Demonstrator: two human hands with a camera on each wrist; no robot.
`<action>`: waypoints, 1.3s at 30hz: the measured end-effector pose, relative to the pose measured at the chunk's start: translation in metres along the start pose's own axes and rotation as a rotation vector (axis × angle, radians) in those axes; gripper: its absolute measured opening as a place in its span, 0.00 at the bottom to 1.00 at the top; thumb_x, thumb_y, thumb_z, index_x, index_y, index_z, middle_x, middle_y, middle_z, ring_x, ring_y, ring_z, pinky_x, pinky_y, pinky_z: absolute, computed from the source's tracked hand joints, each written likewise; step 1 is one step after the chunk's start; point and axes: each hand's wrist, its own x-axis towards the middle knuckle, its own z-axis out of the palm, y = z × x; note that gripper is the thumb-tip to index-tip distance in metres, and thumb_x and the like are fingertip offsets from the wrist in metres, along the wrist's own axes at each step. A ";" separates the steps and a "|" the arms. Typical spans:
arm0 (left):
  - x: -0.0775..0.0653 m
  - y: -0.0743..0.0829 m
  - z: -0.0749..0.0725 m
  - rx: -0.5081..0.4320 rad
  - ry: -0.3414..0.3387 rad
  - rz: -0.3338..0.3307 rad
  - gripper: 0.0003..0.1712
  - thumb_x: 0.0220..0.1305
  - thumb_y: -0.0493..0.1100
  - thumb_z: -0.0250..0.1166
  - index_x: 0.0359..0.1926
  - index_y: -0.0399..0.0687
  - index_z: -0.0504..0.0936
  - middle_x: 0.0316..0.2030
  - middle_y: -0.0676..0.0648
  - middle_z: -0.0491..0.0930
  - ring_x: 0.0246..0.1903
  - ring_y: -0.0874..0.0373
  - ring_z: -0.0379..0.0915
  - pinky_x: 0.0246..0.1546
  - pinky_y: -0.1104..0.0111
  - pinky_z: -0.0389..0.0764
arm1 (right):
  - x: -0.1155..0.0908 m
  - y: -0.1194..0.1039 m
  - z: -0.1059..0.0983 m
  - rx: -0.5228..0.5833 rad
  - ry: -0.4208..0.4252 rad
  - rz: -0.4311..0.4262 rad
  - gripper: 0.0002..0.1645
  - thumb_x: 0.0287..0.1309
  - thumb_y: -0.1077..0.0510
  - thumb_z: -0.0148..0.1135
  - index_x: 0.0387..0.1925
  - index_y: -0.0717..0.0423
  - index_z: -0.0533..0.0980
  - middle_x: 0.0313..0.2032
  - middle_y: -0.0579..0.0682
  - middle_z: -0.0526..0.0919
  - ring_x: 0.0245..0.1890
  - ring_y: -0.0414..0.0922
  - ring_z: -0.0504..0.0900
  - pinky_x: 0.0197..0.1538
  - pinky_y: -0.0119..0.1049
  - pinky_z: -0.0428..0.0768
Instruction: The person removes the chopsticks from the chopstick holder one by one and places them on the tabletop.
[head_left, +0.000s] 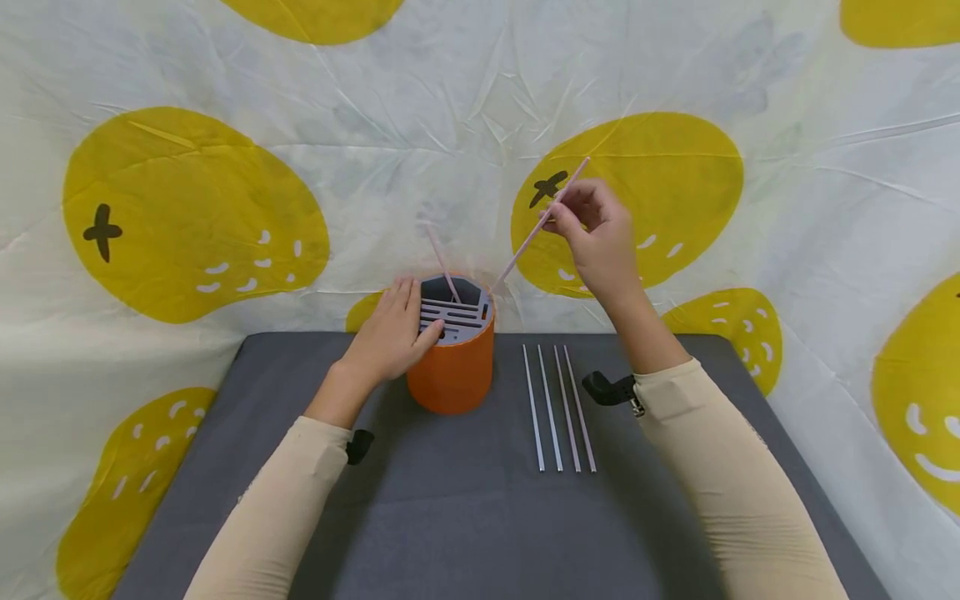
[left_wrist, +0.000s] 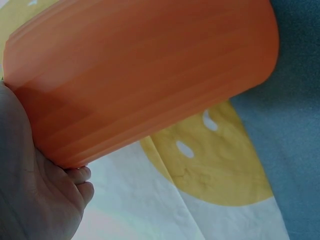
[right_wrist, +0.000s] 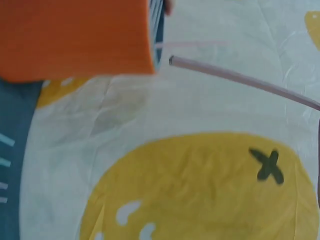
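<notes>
An orange utensil holder [head_left: 450,379] with a grey slotted top stands near the table's back edge. Across its upper left rim lies my left hand [head_left: 386,333], fingers straight and thumb over the slots; its palm [left_wrist: 47,195] touches the rim in the left wrist view. My right hand [head_left: 600,237] pinches a thin pinkish chopstick [head_left: 525,244] between thumb and fingers. That chopstick slants down left, its lower end close to the holder's right rim; in the right wrist view a small gap separates them. Another pinkish chopstick [head_left: 444,265] leans inside the holder's back compartment, its lower end hidden.
Several chopsticks [head_left: 549,408] lie side by side on the dark grey table [head_left: 450,533], right of the holder. Behind the table hangs a white cloth [head_left: 420,108] with yellow shapes. Black straps [head_left: 611,389] show at both wrists.
</notes>
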 end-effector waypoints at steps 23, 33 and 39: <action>-0.001 0.000 -0.002 0.000 -0.005 -0.001 0.50 0.79 0.67 0.38 0.81 0.32 0.41 0.82 0.34 0.38 0.82 0.39 0.31 0.82 0.49 0.40 | -0.072 0.055 -0.117 -0.497 -0.150 0.345 0.16 0.72 0.63 0.61 0.54 0.71 0.75 0.42 0.62 0.82 0.34 0.31 0.85 0.40 0.21 0.85; -0.001 0.000 -0.001 0.005 -0.012 0.000 0.50 0.80 0.67 0.38 0.81 0.32 0.41 0.82 0.34 0.38 0.83 0.40 0.30 0.82 0.49 0.41 | -0.106 0.094 -0.140 -0.558 -0.257 0.506 0.17 0.74 0.62 0.59 0.53 0.74 0.75 0.42 0.69 0.82 0.34 0.39 0.86 0.39 0.23 0.85; -0.001 0.000 -0.001 0.004 0.000 0.004 0.50 0.79 0.68 0.37 0.82 0.32 0.41 0.82 0.34 0.38 0.82 0.40 0.31 0.82 0.48 0.42 | -0.121 0.112 -0.145 -0.558 -0.301 0.597 0.17 0.74 0.62 0.58 0.54 0.75 0.74 0.43 0.71 0.83 0.35 0.42 0.86 0.40 0.26 0.87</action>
